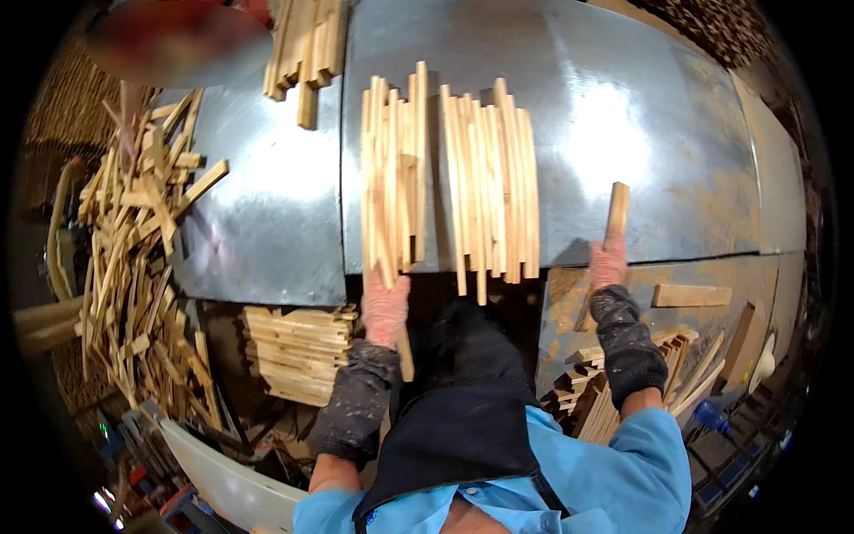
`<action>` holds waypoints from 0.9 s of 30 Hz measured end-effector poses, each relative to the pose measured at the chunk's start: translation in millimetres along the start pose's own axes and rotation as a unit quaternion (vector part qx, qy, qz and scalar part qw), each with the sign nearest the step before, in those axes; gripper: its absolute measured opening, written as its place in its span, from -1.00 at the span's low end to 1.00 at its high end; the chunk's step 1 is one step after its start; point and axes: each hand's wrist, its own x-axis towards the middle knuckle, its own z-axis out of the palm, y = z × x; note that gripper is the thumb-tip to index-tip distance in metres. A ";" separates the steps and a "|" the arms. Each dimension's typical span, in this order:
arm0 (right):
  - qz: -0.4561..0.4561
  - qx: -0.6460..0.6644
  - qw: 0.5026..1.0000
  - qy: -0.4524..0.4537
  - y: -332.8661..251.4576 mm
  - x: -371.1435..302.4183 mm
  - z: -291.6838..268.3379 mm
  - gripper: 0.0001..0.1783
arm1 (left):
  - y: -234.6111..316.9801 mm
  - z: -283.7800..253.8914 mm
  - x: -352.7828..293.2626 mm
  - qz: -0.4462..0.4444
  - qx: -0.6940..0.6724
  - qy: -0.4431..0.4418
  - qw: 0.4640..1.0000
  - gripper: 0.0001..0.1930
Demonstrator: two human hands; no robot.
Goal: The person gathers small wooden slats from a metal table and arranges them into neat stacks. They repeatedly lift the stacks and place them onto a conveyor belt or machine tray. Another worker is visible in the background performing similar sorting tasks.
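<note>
My left hand [387, 310] is closed around a wooden strip at the near end of the left bundle [391, 169]; part of that strip shows below my palm. Over on the right, my right hand [608, 263] grips a short wooden strip [617, 209], which points away from me, its other end sticking out behind the hand. A second bundle of long pale strips [489, 178] lies beside the first on the metal table [569, 89], its ends uneven. My fingers are partly hidden on both hands.
A tangled heap of wood offcuts [142, 231] lies at the left. More strips [307, 44] lie at the far left, near another person [178, 40]. Stacked strips [298, 351] sit below the table edge. At right are a loose block [692, 295] and piled pieces [600, 405].
</note>
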 end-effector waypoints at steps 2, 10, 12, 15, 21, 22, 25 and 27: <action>-0.066 0.030 0.997 -0.007 -23.8 -11.6 6.9 -0.29 | 29.5 -23.7 18.8 -0.015 0.000 -0.007 1.000 -0.41; 0.008 0.109 0.980 -0.166 -111.7 -8.9 63.6 -0.26 | -2.7 -78.3 184.1 0.028 0.068 0.024 0.997 -0.54; 0.023 0.119 0.974 -0.191 -130.9 -2.6 65.4 -0.25 | -3.4 -62.8 205.9 0.075 0.140 0.035 0.987 -0.53; 0.058 0.136 0.970 -0.194 -129.3 11.7 67.1 -0.23 | 99.2 -28.2 176.1 -0.133 -0.046 -0.128 0.982 -0.49; 0.029 0.096 0.968 -0.231 -140.6 43.7 75.7 -0.15 | -73.0 -15.4 273.4 0.189 0.216 -0.122 0.950 -0.29; 0.037 0.074 0.969 -0.233 -137.7 47.9 75.5 -0.13 | -52.3 -16.8 268.9 0.153 0.224 -0.122 0.955 -0.27; 0.037 0.041 0.974 -0.219 -151.4 57.7 76.1 -0.09 | -16.3 -28.2 255.1 0.101 0.284 -0.129 0.945 -0.16; 0.033 0.020 0.973 -0.227 -155.7 63.7 83.0 -0.06 | -22.3 -30.6 264.3 0.093 0.344 -0.135 0.925 -0.10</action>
